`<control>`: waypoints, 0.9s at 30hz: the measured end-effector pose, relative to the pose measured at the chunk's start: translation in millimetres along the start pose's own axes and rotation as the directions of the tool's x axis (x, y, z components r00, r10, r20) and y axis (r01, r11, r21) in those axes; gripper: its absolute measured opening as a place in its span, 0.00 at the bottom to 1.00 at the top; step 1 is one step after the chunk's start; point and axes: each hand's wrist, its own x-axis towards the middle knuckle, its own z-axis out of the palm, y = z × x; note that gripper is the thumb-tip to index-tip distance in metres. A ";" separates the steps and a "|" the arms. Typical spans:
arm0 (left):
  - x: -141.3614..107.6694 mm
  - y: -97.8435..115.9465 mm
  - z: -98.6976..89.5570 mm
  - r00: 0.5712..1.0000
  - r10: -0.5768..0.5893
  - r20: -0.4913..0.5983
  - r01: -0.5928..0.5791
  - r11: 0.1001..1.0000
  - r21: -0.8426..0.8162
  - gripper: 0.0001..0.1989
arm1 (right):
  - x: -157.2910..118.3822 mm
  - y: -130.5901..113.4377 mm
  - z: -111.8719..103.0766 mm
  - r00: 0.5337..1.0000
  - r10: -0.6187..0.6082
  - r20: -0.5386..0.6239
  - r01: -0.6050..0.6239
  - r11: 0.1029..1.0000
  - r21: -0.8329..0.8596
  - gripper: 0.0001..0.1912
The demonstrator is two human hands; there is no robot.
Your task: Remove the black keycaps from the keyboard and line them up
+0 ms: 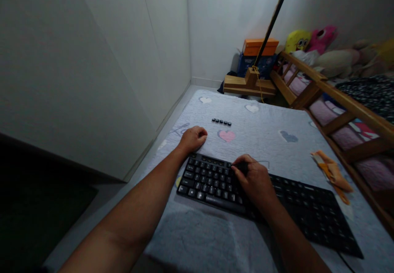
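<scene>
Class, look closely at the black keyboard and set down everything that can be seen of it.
The keyboard is long, black and plastic-looking, its many keys pale-marked, with a wide space bar along the near edge. It lies face up on the pale cover, slanting, its right end nearer the wearer. The right hand and forearm hide its middle; the fingers reach the top row. A cable shows by the near right edge.

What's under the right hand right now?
The right hand is over the middle of the black keyboard, whose keys show on both sides. Any keys directly beneath it are covered, so their condition can't be seen.
</scene>
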 end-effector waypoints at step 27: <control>-1.0 1.1 -0.9 1.000 -0.001 0.009 0.001 0.999 -0.032 0.07 | 13.5 2.2 -9.4 0.991 0.115 0.060 -0.122 0.985 0.120 0.03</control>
